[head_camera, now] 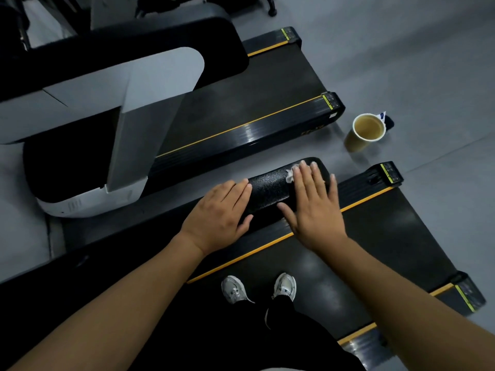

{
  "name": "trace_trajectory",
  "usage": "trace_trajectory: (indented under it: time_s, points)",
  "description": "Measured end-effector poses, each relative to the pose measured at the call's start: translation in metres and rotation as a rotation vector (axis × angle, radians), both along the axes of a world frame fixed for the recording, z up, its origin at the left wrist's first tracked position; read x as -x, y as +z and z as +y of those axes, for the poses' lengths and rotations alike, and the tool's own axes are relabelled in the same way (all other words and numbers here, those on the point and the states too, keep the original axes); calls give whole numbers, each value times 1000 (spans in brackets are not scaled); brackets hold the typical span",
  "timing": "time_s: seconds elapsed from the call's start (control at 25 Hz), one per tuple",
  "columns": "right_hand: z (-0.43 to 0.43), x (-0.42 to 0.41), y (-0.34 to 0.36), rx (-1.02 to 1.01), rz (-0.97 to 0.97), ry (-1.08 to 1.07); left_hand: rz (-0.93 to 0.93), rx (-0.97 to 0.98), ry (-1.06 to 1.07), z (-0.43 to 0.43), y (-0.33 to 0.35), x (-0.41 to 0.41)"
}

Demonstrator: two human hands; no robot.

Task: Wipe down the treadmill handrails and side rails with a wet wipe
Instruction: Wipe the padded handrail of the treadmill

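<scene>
Handrail [267,188]: black and textured, running from lower left to upper right. Its rounded far end shows; the near stretch is hidden under the two hands.
Wet wipe [290,174]: white and crumpled, on top of the handrail near its far end. Most of it is hidden under the right fingers, with only a scrap showing at their left edge.
Right hand [313,207]: flat, fingers straight and spread, pressing the wipe onto the rail.
Left hand [218,212]: flat on the rail beside the right, fingers straight and together, holding nothing. The thumb lies along the rail's near side.
Side rail [356,188]: black strip edged with a yellow line, partly hidden behind the handrail and right hand.
Belt [375,236]: dark, with two pale shoes [234,289] standing on it.
Cup [364,133]: on the floor between the two treadmills' rear ends, holding brownish liquid.
Behind the cup: a small dark item [387,121] with a white and blue scrap, too small to identify.
Neighbouring treadmill [241,103]: to the left, its console cut off by the frame edge.
</scene>
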State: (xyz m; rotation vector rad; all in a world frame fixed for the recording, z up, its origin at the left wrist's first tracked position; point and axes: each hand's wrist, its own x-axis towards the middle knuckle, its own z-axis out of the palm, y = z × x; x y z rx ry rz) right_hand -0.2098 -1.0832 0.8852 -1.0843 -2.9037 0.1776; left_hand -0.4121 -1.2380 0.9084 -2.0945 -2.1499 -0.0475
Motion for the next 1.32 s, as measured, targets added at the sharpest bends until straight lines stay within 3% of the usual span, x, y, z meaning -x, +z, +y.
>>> trace_trajectory:
  time_s: [0.16,0.36,0.56,0.76,0.96,1.12,1.32]
  points:
    - [-7,29,9,33,-20,267,20,11,-24,-1,1,1]
    - [41,8,9,50,20,-18,5,45,-71,2,3,1]
    - [12,24,12,109,41,243,-106,77,-45,7,9,2]
    - [48,4,5,208,116,-121,-136,98,-76,43,12,-14]
    - [33,-8,-3,178,153,189,-149,91,-91,70,7,-28]
    - [37,-13,-6,317,281,-106,-127,89,-104,74,4,-29]
    - [13,-19,-20,141,272,120,-104,118,-94,72,2,-30]
